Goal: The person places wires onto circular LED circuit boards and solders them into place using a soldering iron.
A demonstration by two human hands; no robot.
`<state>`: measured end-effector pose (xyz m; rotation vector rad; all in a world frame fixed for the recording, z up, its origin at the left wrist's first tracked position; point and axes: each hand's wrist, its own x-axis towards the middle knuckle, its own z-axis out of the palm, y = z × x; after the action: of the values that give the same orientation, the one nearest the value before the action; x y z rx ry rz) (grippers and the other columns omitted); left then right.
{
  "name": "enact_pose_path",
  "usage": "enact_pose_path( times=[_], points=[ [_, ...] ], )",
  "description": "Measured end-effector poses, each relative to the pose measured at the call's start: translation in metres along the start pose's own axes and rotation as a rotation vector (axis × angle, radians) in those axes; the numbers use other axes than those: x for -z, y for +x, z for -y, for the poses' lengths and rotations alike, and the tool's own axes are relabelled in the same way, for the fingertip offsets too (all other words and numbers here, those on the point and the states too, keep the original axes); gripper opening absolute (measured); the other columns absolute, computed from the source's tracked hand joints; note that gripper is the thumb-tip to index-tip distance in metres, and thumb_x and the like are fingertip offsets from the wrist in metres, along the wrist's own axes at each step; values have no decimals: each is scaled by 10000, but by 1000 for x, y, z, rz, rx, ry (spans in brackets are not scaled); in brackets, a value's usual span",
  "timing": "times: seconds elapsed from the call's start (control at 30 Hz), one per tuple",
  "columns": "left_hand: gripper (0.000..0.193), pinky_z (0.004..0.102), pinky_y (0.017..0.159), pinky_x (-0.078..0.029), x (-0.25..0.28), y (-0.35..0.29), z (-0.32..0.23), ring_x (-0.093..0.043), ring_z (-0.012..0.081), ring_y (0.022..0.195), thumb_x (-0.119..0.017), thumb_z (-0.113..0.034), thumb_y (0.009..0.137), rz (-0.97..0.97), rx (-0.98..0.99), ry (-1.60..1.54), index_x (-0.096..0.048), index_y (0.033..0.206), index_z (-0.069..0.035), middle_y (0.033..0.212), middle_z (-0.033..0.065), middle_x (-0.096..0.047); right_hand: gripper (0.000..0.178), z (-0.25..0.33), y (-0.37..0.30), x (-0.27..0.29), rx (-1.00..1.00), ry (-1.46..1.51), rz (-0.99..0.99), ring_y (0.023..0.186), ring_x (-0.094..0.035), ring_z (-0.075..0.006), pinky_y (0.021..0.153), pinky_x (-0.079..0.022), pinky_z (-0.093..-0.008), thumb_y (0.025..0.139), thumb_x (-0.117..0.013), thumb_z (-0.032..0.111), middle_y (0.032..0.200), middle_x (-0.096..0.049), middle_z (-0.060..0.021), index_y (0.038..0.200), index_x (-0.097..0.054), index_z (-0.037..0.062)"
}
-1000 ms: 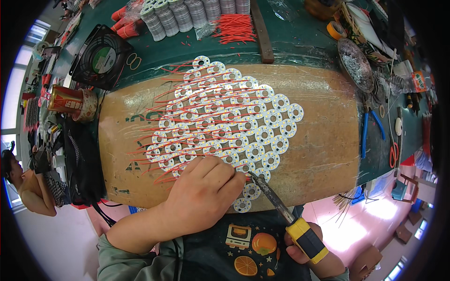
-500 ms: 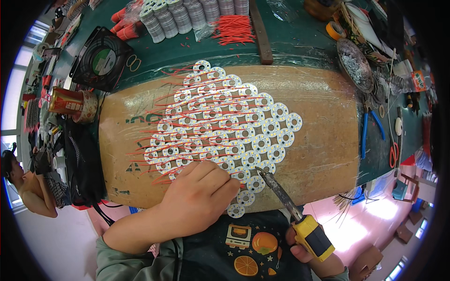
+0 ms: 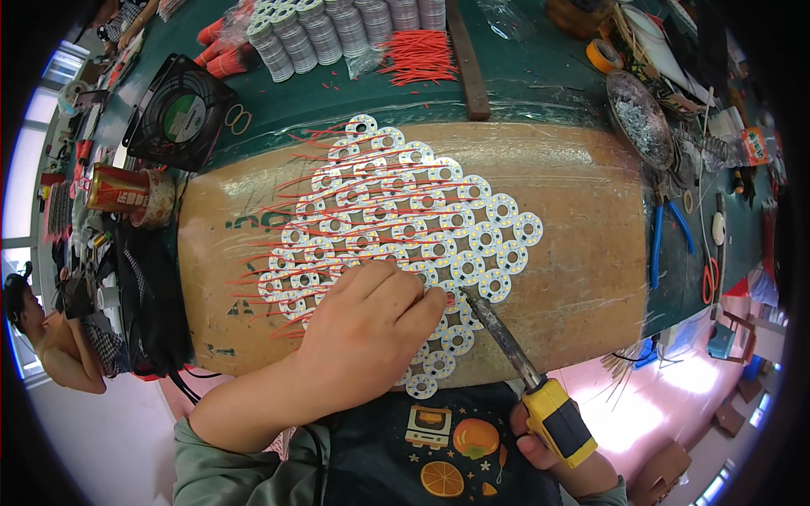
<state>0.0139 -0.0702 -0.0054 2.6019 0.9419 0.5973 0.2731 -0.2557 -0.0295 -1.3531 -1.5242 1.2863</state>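
The left hand is pressing curled fingers on the ring boards; the right hand is gripping a soldering iron, fan and pliers lying aside.

- Left hand lies palm down on the sheet of ring-shaped white boards, fingertips at its lower right part.
- Right hand grips the yellow-and-black handle of a soldering iron; its tip meets the boards just beside the left fingertips.
- Boards, laced with red wires, rest on a taped cardboard pad.
- Black fan, red can and blue-handled pliers lie apart on the green bench.
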Motion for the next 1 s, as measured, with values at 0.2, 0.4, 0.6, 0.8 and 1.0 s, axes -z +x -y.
enact_pose_path(
  times=[0.2,0.4,0.6,0.8,1.0],
  points=[
    [243,346,706,-511,-1,2,1,-621,221,787,-752,-44,738,6,6,-6,-720,978,-63,857,41,-616,362,-2,-2,1,-37,1,-12,578,-634,-296,516,-491,-348,790,-781,283,733,-634,-94,998,-691,1],
    [246,355,705,-510,-1,3,2,-620,228,774,-732,-16,735,10,14,-39,-716,977,-57,854,50,-614,387,4,2,2,-123,53,2,568,-625,-308,511,-485,-349,771,-789,310,713,-628,-91,1000,-689,14],
    [268,357,711,-506,0,4,2,-618,228,782,-726,-6,725,16,20,-56,-711,989,-52,847,50,-609,389,4,2,2,-133,36,6,563,-623,-306,511,-485,-347,761,-787,314,710,-629,-84,1011,-693,30],
    [245,355,716,-502,-1,4,2,-609,227,781,-733,-14,740,17,23,-56,-708,981,-53,841,47,-605,399,3,1,0,-132,40,-7,560,-629,-290,512,-489,-347,763,-780,314,709,-633,-82,1032,-696,32],
    [252,356,739,-503,2,6,2,-614,231,797,-721,-8,735,47,29,-60,-709,981,-58,851,49,-608,400,0,-1,-1,-132,34,3,558,-627,-293,511,-491,-350,765,-777,319,709,-632,-83,1031,-694,31]
  ],
)
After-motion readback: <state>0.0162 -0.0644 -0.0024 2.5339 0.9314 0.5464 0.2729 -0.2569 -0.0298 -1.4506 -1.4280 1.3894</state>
